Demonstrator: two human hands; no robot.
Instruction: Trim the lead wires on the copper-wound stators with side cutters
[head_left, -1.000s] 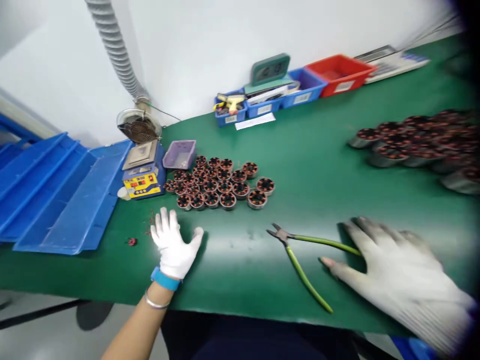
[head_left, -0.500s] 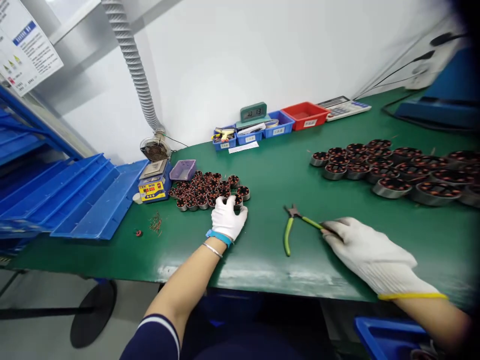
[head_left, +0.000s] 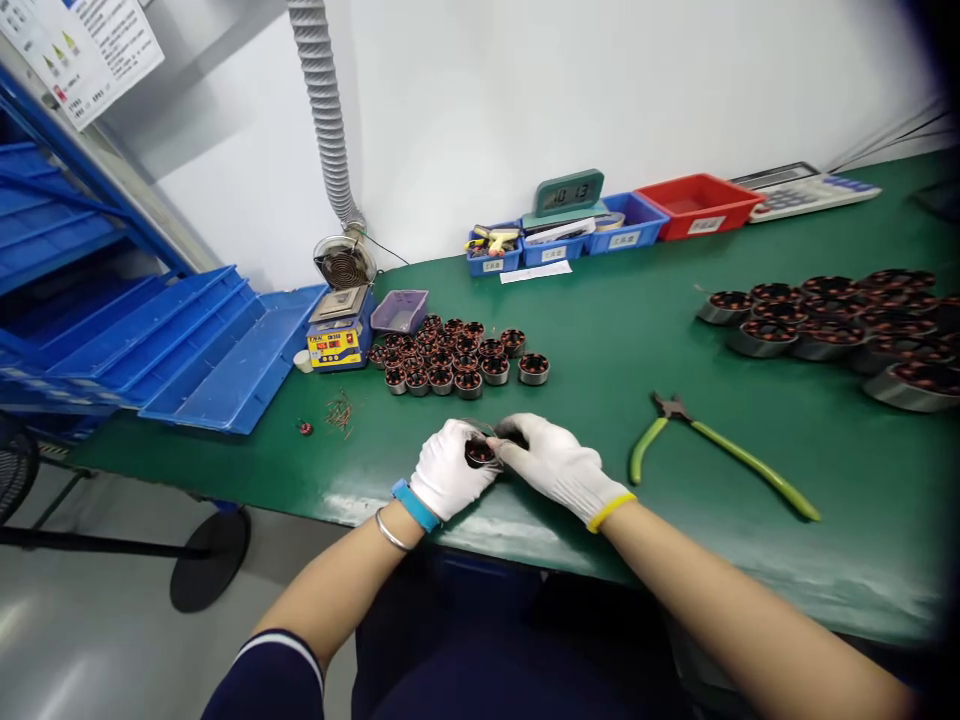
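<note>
Near the front edge of the bench, my left hand (head_left: 450, 468), in a white glove, grips a motor stator (head_left: 480, 453), a metal ring with dark slots and copper windings. My gloved right hand (head_left: 551, 458) closes its thumb and fingers on the right side of the same stator; its fingertips partly cover that side. Behind my hands, a cluster of several similar stators (head_left: 441, 380) rests on the green bench. Diagonal cutters (head_left: 679, 408) with green handles lie spread apart to the right of my right hand.
Larger stators (head_left: 825, 345) stand at the right. A blue-yellow solder pot (head_left: 337, 340), a purple tray (head_left: 401, 312) and blue trays (head_left: 240, 365) are at the left, with wire scraps (head_left: 340, 413) before them. Blue bins (head_left: 491, 262), a red bin (head_left: 701, 205) and a clock (head_left: 570, 192) line the wall.
My left hand has come away from the cluster toward the front edge with a stator. My right hand has let go of the cutters and moved left to that stator. The view has shifted.
</note>
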